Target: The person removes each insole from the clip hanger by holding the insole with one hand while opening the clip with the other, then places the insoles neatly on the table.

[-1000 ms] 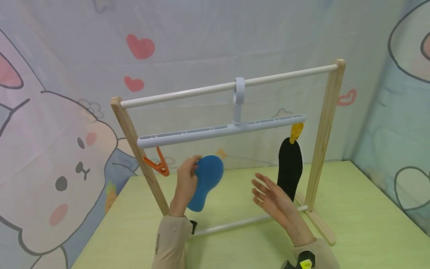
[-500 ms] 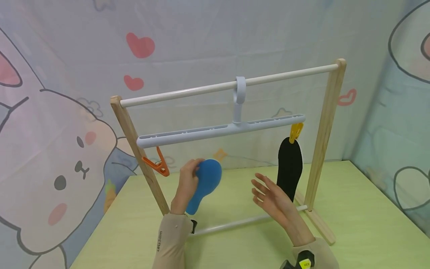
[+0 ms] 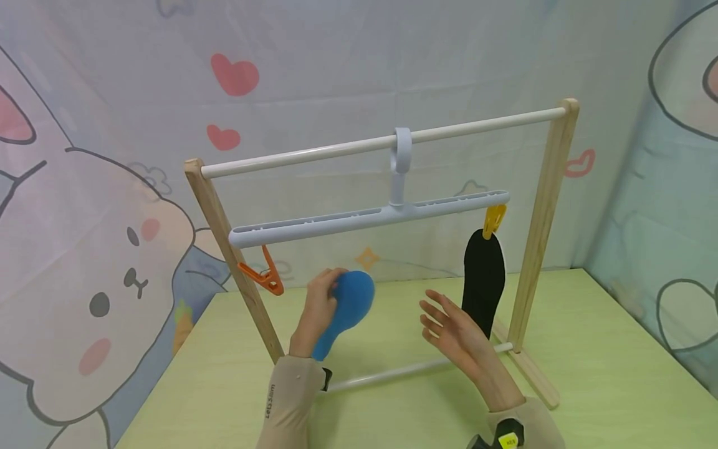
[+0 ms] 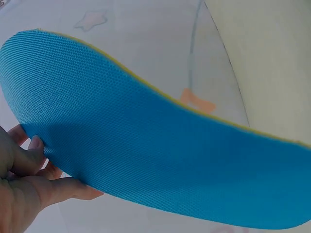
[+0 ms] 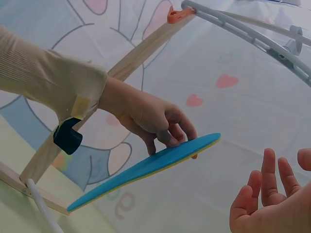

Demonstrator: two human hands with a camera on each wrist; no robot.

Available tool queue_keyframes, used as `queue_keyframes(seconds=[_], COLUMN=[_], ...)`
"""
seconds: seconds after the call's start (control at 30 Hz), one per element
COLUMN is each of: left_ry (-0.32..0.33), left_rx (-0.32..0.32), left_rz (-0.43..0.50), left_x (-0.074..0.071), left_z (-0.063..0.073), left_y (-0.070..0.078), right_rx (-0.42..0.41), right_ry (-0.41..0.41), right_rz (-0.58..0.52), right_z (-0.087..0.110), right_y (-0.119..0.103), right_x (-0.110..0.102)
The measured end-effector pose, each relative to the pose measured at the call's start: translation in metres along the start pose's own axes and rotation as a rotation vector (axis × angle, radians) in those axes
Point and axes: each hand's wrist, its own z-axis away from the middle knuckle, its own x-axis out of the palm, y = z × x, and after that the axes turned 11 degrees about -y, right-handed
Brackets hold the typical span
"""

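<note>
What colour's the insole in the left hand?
Blue, yellow-edged; the insole shows best in the left wrist view.

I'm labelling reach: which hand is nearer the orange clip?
Left: the left hand is below and right of the clip; the right hand is farther right, by the black insole.

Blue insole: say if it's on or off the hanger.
Off: the left hand holds the insole, apart from the hanger and orange clip.

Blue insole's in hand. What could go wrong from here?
The left grip pinches the blue insole only along one edge, so it might twist or slip. The right grip, fingers spread, overlaps the black insole in the head view; if it is close, a careless move could bump it. That insole hangs from one yellow clip, so a knock might loosen it.
</note>
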Motion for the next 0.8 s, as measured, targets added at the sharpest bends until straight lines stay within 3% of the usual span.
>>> queue_keyframes(seconds=[0.4,0.63,0.8], left_ry=[-0.098,-0.115,-0.142], left_rx=[-0.011,0.024,0.016], left_rz=[0.046,0.061,0.052], left_x=[0.007,0.012,0.015], left_z=[-0.002,-0.003,-0.002], left_y=[-0.004,-0.008,-0.009], right_rx=[0.012,0.022,0.022], right_ry=[0.015,0.04,0.033], right_rz=[0.02,0.034,0.033], right_z=[0.0,-0.001,0.0], right_y=[0.0,0.0,0.0], right_x=[0.0,0.001,0.001])
